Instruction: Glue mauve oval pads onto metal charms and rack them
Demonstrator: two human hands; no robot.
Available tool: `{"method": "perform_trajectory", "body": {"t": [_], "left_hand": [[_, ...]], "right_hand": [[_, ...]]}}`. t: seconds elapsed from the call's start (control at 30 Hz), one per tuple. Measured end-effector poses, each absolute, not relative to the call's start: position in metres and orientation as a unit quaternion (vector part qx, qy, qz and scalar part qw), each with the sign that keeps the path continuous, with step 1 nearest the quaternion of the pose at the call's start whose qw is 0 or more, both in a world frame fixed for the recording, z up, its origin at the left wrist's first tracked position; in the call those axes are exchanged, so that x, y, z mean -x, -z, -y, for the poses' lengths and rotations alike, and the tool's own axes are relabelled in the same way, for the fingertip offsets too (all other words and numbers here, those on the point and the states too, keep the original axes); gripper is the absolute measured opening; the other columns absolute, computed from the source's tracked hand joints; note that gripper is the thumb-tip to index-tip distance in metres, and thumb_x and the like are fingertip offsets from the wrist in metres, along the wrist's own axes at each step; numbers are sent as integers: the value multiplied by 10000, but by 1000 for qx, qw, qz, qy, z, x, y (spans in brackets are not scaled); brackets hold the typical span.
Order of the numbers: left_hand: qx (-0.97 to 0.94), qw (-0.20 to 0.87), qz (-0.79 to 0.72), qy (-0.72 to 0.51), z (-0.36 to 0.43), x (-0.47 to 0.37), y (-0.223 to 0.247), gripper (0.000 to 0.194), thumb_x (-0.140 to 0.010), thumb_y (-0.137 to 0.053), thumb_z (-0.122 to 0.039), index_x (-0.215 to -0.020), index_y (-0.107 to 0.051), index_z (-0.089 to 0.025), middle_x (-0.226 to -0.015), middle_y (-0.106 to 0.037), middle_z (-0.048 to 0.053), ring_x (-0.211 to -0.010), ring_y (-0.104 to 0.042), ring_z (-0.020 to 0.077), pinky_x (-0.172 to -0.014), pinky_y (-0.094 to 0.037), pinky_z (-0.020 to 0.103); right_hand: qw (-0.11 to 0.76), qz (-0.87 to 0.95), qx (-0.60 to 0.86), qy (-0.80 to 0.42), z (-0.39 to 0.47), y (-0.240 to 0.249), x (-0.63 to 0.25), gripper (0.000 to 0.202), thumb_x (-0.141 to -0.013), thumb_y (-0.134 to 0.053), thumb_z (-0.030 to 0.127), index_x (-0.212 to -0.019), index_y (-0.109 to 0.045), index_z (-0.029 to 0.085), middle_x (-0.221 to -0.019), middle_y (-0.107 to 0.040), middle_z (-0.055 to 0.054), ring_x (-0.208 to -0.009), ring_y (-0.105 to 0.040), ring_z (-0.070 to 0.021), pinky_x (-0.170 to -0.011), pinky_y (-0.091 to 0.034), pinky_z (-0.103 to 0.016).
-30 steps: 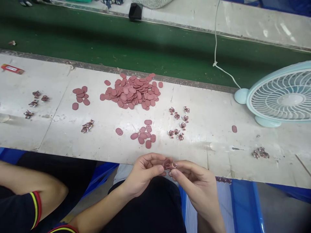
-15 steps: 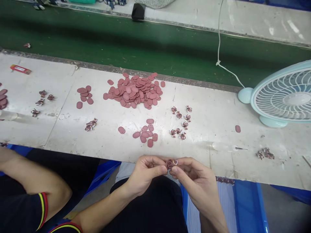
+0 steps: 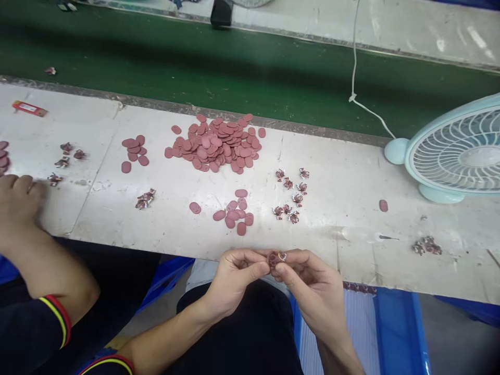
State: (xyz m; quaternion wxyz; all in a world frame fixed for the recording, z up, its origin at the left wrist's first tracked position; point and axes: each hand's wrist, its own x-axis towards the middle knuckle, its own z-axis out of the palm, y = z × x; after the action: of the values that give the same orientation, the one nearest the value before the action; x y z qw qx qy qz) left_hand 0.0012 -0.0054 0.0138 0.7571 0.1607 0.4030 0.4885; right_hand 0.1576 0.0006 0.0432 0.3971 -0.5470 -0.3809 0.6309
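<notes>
Between my hands, just over the table's front edge, is a small brown piece with a shiny metallic bit [image 3: 272,260]; its exact kind is too small to make out. My left hand [image 3: 230,281] pinches it from the left with thumb and forefinger. From the right, my right hand [image 3: 312,284] grips the same piece, its fingers curled. Beyond my hands lies a small group of flat oval reddish pads [image 3: 241,228]. Similar brown-and-metallic pieces [image 3: 297,199] are scattered to the right of those pads.
A large heap of reddish pads [image 3: 219,146] lies at the table's far side. On the right stand a light-blue fan [image 3: 469,156] and a clear bottle with a thin dark tip [image 3: 361,234]. A co-worker's hand [image 3: 19,200] rests at left. Below the edge is a blue tray [image 3: 404,323].
The co-worker's arm at left has shifted, and the hand now shows over the table. My hands stay in nearly the same place, the piece turned slightly between my fingers.
</notes>
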Motion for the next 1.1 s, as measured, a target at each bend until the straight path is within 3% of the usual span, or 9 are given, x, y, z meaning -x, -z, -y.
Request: {"method": "perform_trajectory", "body": {"t": [0.13,0.33,0.4,0.47,0.53,0.6,0.8,0.97,1.1], "left_hand": [[-144,751,-402,-504,8,-5,-7,67,-789,-778,-205,-745,-748,-164,-902,-773,69,-834,-711,194,-777,-556,311],[-228,713,-437,-499,6,13,-1,170,-820,-749,-278,-972,-755,-201,-1235,-696,115,-1001,-709,260,-793,-579,344],[-348,618,-505,-492,-2,37,-1,195,-817,-747,-264,-1006,-751,-216,-1223,-701,106,-1041,-696,268,-837,-578,364],[-479,428,-604,-471,-12,67,0,192,-822,-734,-262,-1009,-753,-223,-1195,-709,93,-1118,-657,273,-909,-558,388],[-557,228,-690,-403,-24,97,4,232,-842,-704,-295,-1060,-739,-226,-1240,-684,90,-1173,-620,274,-987,-519,422],[-598,138,-723,-317,-36,121,8,249,-874,-655,-324,-1093,-724,-227,-1256,-674,88,-1187,-607,273,-1018,-497,437],[-628,177,-722,-229,-54,142,10,265,-868,-645,-383,-1072,-717,-230,-1088,-727,34,-974,-680,230,-888,-547,371],[-509,239,-801,-207,-59,145,5,352,-696,-789,-440,-985,-742,-246,-850,-737,-27,-787,-680,181,-847,-557,371],[-465,223,-811,-278,-56,147,5,340,-631,-790,-438,-906,-733,-246,-846,-732,-37,-753,-674,158,-783,-570,331]], "right_hand": [[400,372,556,-627,-2,-40,-153,99,-824,-754,291,-908,-713,256,-778,-719,8,-680,-674,-107,-665,-589,-220],[430,322,559,-631,-1,-20,-158,135,-823,-754,296,-934,-716,230,-855,-738,-28,-712,-685,-133,-636,-592,-241],[458,296,563,-621,4,-12,-169,151,-814,-761,293,-938,-713,221,-863,-737,-36,-718,-689,-144,-604,-588,-236],[482,277,579,-597,9,-6,-184,170,-791,-780,295,-926,-714,215,-857,-733,-40,-683,-680,-145,-558,-580,-232],[499,267,594,-571,16,-2,-199,183,-769,-795,298,-911,-718,212,-845,-728,-41,-649,-667,-141,-529,-573,-230],[511,264,609,-546,25,0,-214,194,-751,-807,301,-898,-722,207,-833,-725,-42,-633,-659,-141,-511,-568,-231],[552,241,683,-414,61,-6,-266,276,-708,-832,317,-925,-718,191,-788,-717,-40,-596,-648,-140,-526,-568,-258],[571,209,764,-215,112,6,-330,270,-748,-796,329,-971,-691,219,-874,-700,-24,-709,-671,-146,-576,-578,-263],[487,211,805,-263,148,51,-338,309,-713,-823,358,-923,-694,173,-865,-729,-45,-724,-689,-176,-623,-598,-309]]}}
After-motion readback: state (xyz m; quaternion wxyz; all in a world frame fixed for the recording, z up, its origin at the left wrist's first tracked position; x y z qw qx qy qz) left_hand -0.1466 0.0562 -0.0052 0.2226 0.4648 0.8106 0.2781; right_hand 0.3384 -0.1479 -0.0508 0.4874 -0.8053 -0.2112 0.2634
